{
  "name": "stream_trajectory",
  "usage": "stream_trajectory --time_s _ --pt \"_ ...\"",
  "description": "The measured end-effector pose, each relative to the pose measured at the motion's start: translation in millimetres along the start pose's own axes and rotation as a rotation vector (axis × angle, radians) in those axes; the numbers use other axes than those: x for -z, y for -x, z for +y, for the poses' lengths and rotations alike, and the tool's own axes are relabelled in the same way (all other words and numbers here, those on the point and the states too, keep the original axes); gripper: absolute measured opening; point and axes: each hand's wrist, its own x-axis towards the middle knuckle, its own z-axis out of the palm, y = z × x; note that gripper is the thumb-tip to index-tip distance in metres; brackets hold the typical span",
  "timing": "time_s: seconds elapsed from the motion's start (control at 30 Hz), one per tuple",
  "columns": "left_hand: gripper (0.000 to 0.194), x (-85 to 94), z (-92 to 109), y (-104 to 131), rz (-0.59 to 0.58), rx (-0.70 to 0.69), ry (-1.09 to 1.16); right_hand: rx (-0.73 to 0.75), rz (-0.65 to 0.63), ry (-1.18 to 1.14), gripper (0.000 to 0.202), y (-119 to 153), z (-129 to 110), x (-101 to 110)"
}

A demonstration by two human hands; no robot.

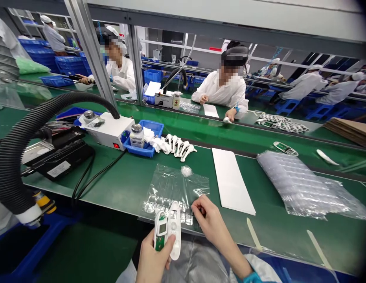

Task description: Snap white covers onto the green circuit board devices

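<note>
My left hand (155, 255) is closed around two parts of a white handheld device, held side by side. One is a casing half with a green circuit board and small grey screen (162, 228); the other is a white cover shell (174, 236), with my thumb pressed on it. My right hand (208, 216) rests at the right edge of a clear plastic bag (177, 182), its fingers curled in a pinch. Whatever they hold, if anything, is too small to make out. Rows of small clear plastic pieces (159, 201) lie on the bag's near part, partly behind the device.
White paper (232, 181) and stacked clear plastic sleeves (303, 184) lie to the right. White casings (179, 146), a blue tray (144, 151) and a white box with a black hose (109, 127) stand behind. Across the green conveyor (194, 129), a co-worker (224, 86) sits.
</note>
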Motion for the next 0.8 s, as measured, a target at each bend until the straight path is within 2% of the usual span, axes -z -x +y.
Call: stream_trajectory --time_s 0.13,0.27,0.33,0.4,0.53,0.8 --pt "0.028 0.9 -2.8 -1.4 -0.014 0.015 0.020 0.099 0.038 -0.099 0.022 6.5 5.4 0.0" --pt "0.030 2.9 -4.6 -1.4 -0.031 0.037 0.038 0.119 0.098 -0.188 0.023 7.7 -1.4 8.0" --pt "0.031 3.1 -4.1 0.4 -0.042 0.054 0.047 0.109 0.074 -0.229 0.023 8.3 -11.8 13.3" --pt "0.032 2.2 -2.0 3.3 -0.053 0.069 0.054 0.103 -0.002 -0.243 0.023 9.7 -24.2 16.6" --pt "0.035 -0.9 5.7 9.8 -0.061 0.053 0.077 0.117 -0.090 -0.204 0.021 12.4 -42.5 13.3" --pt "0.039 -3.0 15.6 15.0 -0.040 0.042 0.103 0.077 -0.070 -0.129 0.021 10.3 -43.0 2.9"
